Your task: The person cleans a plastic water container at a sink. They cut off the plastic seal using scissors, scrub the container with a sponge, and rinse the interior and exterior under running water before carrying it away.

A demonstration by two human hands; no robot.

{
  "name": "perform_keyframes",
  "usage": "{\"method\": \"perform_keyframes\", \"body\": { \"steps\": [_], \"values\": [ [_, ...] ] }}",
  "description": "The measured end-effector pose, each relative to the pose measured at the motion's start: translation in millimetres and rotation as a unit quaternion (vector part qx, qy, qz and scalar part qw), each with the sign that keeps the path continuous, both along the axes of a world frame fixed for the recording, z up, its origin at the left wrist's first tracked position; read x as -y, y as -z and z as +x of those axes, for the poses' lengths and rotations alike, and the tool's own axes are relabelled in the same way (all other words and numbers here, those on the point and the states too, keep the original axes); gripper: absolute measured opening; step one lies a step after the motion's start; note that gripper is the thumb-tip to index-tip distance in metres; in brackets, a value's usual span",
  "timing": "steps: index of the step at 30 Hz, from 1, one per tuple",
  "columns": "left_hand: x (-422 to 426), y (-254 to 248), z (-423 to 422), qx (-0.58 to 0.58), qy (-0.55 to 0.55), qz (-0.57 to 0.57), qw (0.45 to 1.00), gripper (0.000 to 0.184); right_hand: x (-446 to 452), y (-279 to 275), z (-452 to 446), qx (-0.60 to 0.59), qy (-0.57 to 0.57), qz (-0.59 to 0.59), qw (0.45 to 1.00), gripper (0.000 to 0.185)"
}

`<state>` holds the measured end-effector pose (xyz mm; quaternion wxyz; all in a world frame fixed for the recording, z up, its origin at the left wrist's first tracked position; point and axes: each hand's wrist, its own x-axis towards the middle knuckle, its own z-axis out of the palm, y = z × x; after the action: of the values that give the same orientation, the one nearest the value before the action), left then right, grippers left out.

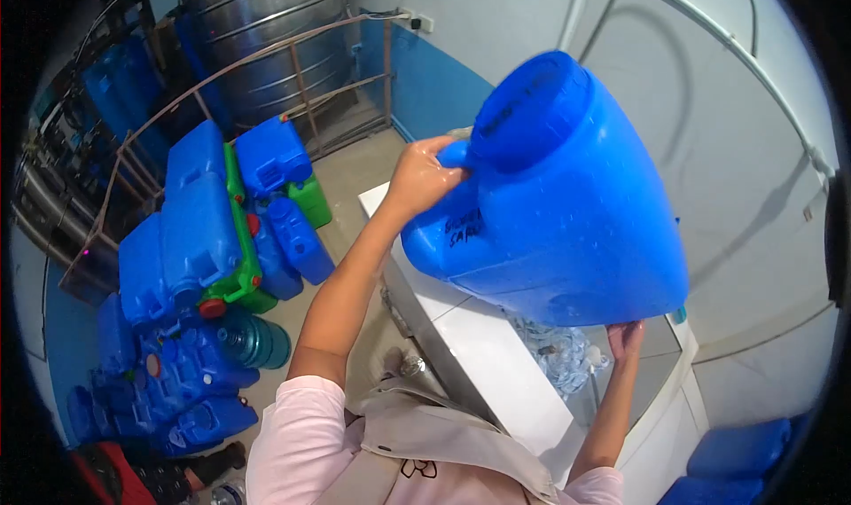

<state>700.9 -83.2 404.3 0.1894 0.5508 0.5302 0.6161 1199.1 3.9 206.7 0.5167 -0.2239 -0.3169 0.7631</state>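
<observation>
A large blue plastic water container (576, 212) is held up in front of me, tilted, with its wide round rim toward the upper left. Water drops dot its side, and black handwriting shows near the handle. My left hand (427, 175) is closed around the handle beside the rim. Under the lower end of the container, my right hand (627, 338) supports it, its fingers partly hidden by the plastic. Below the container, a heap of crumpled clear plastic (567, 359) lies in a recess beside the white tiled ledge (492, 350).
Several blue and green containers (199, 230) are stacked on the floor at left, beside a teal round bottle (255, 338). A metal railing (297, 79) fronts a large steel tank (266, 35). More blue containers (740, 452) stand at lower right. Another person's leg (199, 474) shows at lower left.
</observation>
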Motion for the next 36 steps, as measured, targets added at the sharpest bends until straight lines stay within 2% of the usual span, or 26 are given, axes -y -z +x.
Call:
{"method": "perform_keyframes", "body": {
  "steps": [1, 3, 4, 6, 7, 9, 10, 13, 15, 16, 18, 23, 25, 26, 27, 28, 29, 30, 31, 32, 35, 36],
  "values": [
    [7.9, -3.8, -14.3, 0.016, 0.004, -0.002, 1.0, 0.016, 5.8, -9.7, -16.8, 0.002, -0.007, -0.001, 1.0, 0.048],
    [28.5, -17.6, -43.5, 0.029, -0.016, -0.01, 0.999, 0.016, 19.3, -37.3, -50.5, 0.1, 0.027, 0.078, 0.992, 0.059],
    [40.2, -23.2, -59.2, 0.04, -0.028, -0.015, 0.999, 0.016, 25.8, -51.4, -68.3, 0.104, 0.024, 0.078, 0.991, 0.059],
    [52.3, -25.2, -99.0, 0.083, -0.055, -0.012, 0.995, 0.019, 33.3, -78.5, -106.3, 0.119, -0.038, 0.17, 0.978, 0.058],
    [54.6, -21.8, -126.1, 0.046, -0.096, -0.023, 0.994, 0.017, 37.8, -88.9, -126.5, 0.12, -0.036, 0.171, 0.977, 0.058],
    [58.5, -7.5, -187.8, 0.017, -0.12, 0.043, 0.992, 0.008, 45.8, -102.4, -174.0, 0.181, -0.036, 0.285, 0.94, 0.062],
    [66.8, -11.4, -206.7, 0.066, -0.119, 0.046, 0.99, 0.006, 43.9, -102.2, -202.3, 0.18, -0.033, 0.284, 0.941, 0.062],
    [90.4, -12.5, -279.6, 0.072, -0.134, 0.058, 0.987, 0.006, 40.8, -102.8, -301.8, 0.164, 0.024, 0.241, 0.956, 0.073],
    [107.4, -11.7, -332.5, 0.11, -0.198, 0.057, 0.972, 0.007, 43.6, -120.6, -380.9, 0.295, 0.069, 0.245, 0.921, 0.068],
    [118.6, -8.7, -361.6, 0.109, -0.202, 0.056, 0.972, 0.007, 42.7, -127.8, -418.2, 0.321, 0.075, 0.24, 0.913, 0.059],
    [139.7, -2.1, -405.9, 0.116, -0.277, 0.03, 0.953, 0.008, 37.4, -126.0, -471.3, 0.306, 0.034, 0.235, 0.922, 0.056],
    [177.1, 8.7, -493.7, 0.182, -0.298, 0.004, 0.937, 0.01, 36.9, -87.3, -580.6, 0.348, -0.053, 0.248, 0.903, 0.041],
    [174.9, 15.3, -508.5, 0.338, -0.158, -0.056, 0.926, 0.012, 32.7, -80.2, -612.8, 0.377, -0.096, 0.23, 0.892, 0.04],
    [168.2, 34.4, -519.8, 0.471, 0.073, -0.016, 0.879, 0.015, 29.5, -75.8, -627.5, 0.386, -0.117, 0.22, 0.888, 0.039],
    [154.7, 44.1, -523.6, 0.474, 0.174, 0.016, 0.863, 0.018, 24.1, -68.6, -642.1, 0.386, -0.123, 0.217, 0.888, 0.037],
    [136.7, 52.4, -527.4, 0.511, 0.212, 0.059, 0.831, 0.021, 17.4, -65.3, -657.5, 0.393, -0.143, 0.234, 0.878, 0.035],
    [118.8, 59.9, -533.1, 0.539, 0.206, 0.092, 0.811, 0.025, 13.7, -66.3, -673.0, 0.396, -0.166, 0.22, 0.876, 0.034],
    [100.5, 65.1, -535.3, 0.543, 0.162, 0.081, 0.82, 0.026, 6.9, -68.7, -689.0, 0.397, -0.185, 0.207, 0.875, 0.033],
    [80.1, 81.3, -540.1, 0.565, 0.15, 0.087, 0.807, 0.026, -4.5, -65.6, -703.8, 0.431, -0.206, 0.216, 0.851, 0.031],
    [67.1, 89.4, -543.8, 0.554, 0.156, 0.1, 0.812, 0.025, -14.8, -59.4, -720.6, 0.394, -0.207, 0.209, 0.871, 0.031],
    [53.0, 110.9, -574.3, 0.548, 0.158, 0.084, 0.817, 0.026, -58.8, -45.5, -767.6, 0.408, -0.246, 0.21, 0.854, 0.029],
    [51.6, 110.3, -585.1, 0.521, 0.16, 0.05, 0.837, 0.026, -78.1, -39.0, -783.7, 0.411, -0.262, 0.203, 0.849, 0.029]
  ]
}}
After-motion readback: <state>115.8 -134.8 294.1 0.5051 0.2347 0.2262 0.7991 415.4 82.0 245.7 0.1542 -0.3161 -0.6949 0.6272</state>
